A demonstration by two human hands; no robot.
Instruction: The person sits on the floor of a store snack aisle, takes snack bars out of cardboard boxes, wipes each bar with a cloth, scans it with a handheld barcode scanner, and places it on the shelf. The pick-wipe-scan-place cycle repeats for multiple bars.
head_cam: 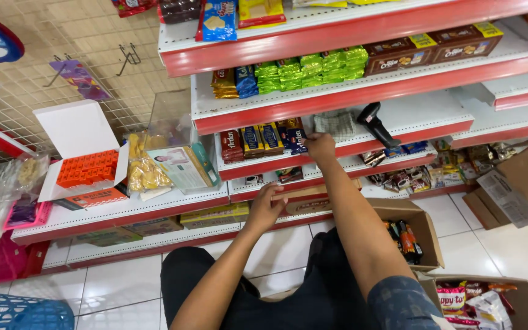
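Knees in dark trousers lowest in view. Right hand (320, 146) reaches up to 12 o'clock, fingers curled on the dark-blue biscuit packs (288, 135) on the red-edged shelf (337, 150). Left hand (265, 208), open, rests against the lower shelf edge (300, 206) at 11 o'clock.

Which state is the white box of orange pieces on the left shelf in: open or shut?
Open. The white box has its lid flipped up and back, leaving the rows of orange pieces inside uncovered.
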